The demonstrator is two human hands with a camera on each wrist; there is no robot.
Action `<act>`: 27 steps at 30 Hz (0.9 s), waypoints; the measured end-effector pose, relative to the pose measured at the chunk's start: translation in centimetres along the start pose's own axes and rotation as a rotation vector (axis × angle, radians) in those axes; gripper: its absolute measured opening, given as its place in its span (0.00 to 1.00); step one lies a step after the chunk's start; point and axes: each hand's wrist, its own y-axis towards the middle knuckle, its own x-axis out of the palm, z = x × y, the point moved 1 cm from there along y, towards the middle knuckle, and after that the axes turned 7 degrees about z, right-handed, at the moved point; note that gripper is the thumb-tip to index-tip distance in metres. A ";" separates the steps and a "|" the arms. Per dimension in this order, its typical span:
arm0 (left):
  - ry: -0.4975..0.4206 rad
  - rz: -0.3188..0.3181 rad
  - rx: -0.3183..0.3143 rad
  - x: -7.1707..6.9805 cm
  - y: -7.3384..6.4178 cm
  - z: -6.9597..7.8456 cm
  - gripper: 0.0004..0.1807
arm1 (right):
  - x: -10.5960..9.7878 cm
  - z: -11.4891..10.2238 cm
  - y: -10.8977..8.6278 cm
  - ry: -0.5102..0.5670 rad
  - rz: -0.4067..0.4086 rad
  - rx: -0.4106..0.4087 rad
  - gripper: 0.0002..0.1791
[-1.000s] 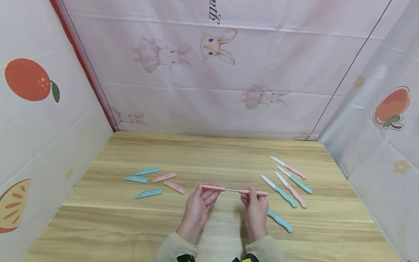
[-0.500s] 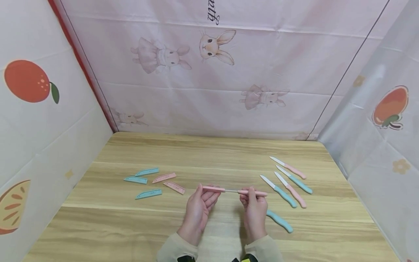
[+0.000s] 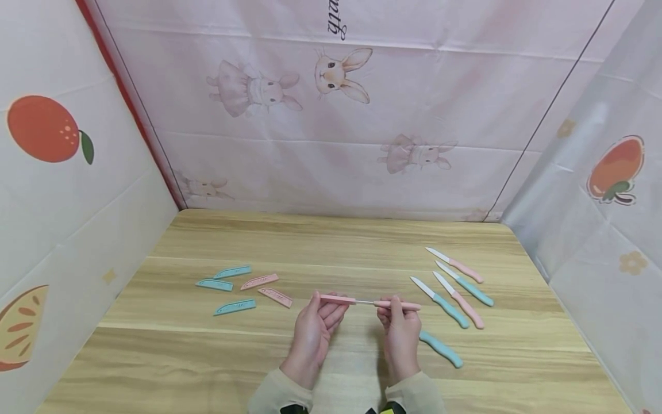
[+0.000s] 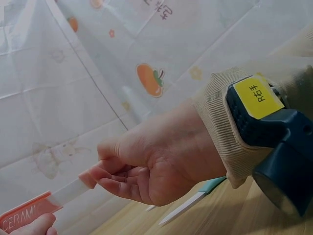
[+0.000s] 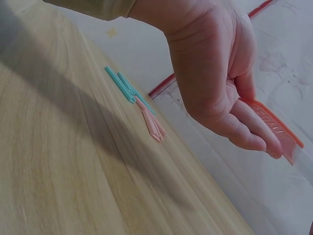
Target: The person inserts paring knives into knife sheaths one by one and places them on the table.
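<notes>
A pink knife sheath (image 3: 337, 299) is pinched between the thumb and fingers of my left hand (image 3: 310, 333), raised over the table. My right hand (image 3: 403, 339) grips the pink handle (image 3: 412, 306) of a small knife. The knife's white blade (image 4: 69, 192) has its tip inside the sheath's mouth, with a short bare stretch between sheath and handle. Raised lettering shows on the sheath's side in the left wrist view. Just right of my right hand lies a teal-handled knife (image 3: 442, 349), its blade hidden behind the hand.
Several unsheathed knives, including a pink one (image 3: 467, 270) and a teal one (image 3: 451, 311), lie at the right of the wooden table (image 3: 331, 241). Several loose sheaths, teal (image 3: 235, 306) and pink (image 3: 276, 296), lie at the left. Printed cloth walls (image 3: 289, 172) enclose the table's back and sides.
My right hand has shifted slightly left with the knife, so the bare stretch of blade is a little shorter. The left hand and sheath have barely moved.
</notes>
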 end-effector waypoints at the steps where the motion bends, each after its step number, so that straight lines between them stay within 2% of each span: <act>1: -0.005 0.000 0.001 0.0 0.0 0.0 0.27 | 0.0 0.0 0.0 0.000 0.001 0.000 0.17; 12: -0.001 -0.007 0.002 0.0 0.0 -0.1 0.28 | 0.1 0.3 0.0 -0.009 -0.013 -0.011 0.17; 22: 0.044 -0.012 0.004 0.1 -0.2 -0.1 0.29 | 0.1 0.2 -0.1 -0.037 0.000 0.024 0.14; 27: 0.033 -0.006 0.001 0.1 -0.2 -0.1 0.28 | 0.2 0.3 -0.1 -0.039 0.000 0.023 0.14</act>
